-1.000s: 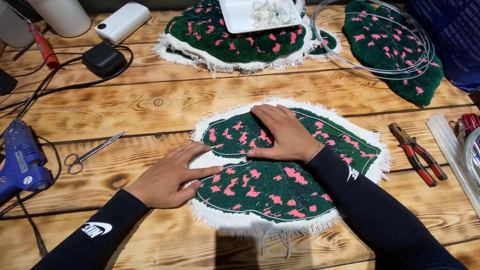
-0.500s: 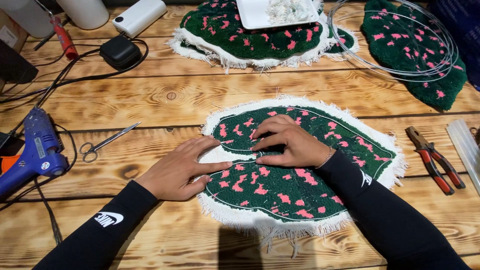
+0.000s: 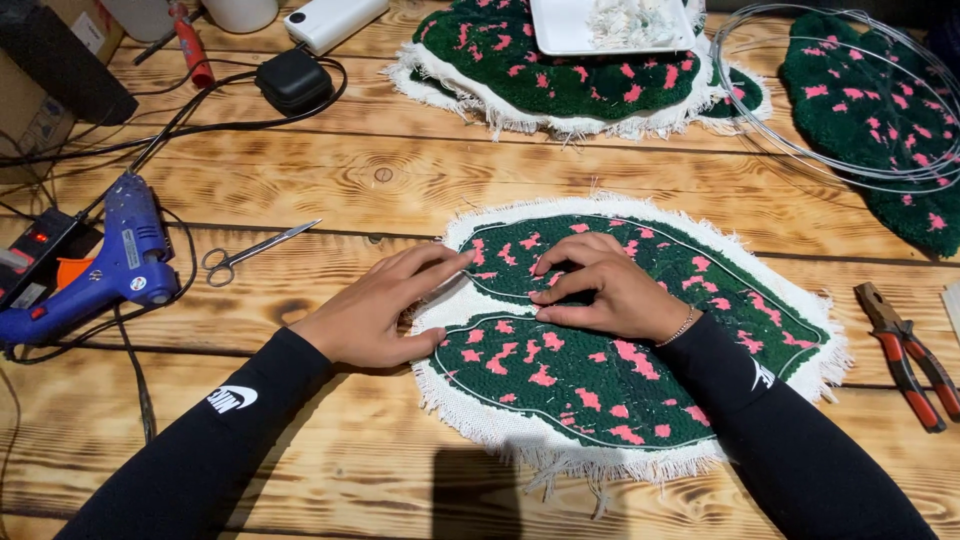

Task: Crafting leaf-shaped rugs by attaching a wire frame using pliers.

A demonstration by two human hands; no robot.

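- Tufted piece (image 3: 640, 370), dark green with pink flecks and a white fringed border, lies flat on the wooden desk (image 3: 420, 180), at centre and slightly right in the head view.
- Left hand (image 3: 375, 310) rests palm down at the left edge of the tufted piece; its fingers (image 3: 440, 262) are stretched out flat, released, with the tips on the white border. It grasps nothing.
- Right hand (image 3: 605, 290) lies on top of the tufted piece, near the white gap between the two green lobes. Its fingers (image 3: 565, 283) are curled and pressed onto the pile; whether they pinch any material I cannot tell.
- Both arms wear black sleeves; a thin bracelet (image 3: 678, 328) shows at the right wrist.
- Scissors (image 3: 255, 252) lie on the desk just left of the left hand, apart from it.
- Blue glue gun (image 3: 105, 265) rests further left, beside black cables.
- Red-handled pliers (image 3: 910, 355) lie at the right edge, clear of the tufted piece.
- Second green and pink piece (image 3: 500, 70) lies at the far side of the desk, with a white tray (image 3: 560, 30) on it.
- Wire hoop (image 3: 800, 130) sits at far right, over another green piece (image 3: 880, 130).
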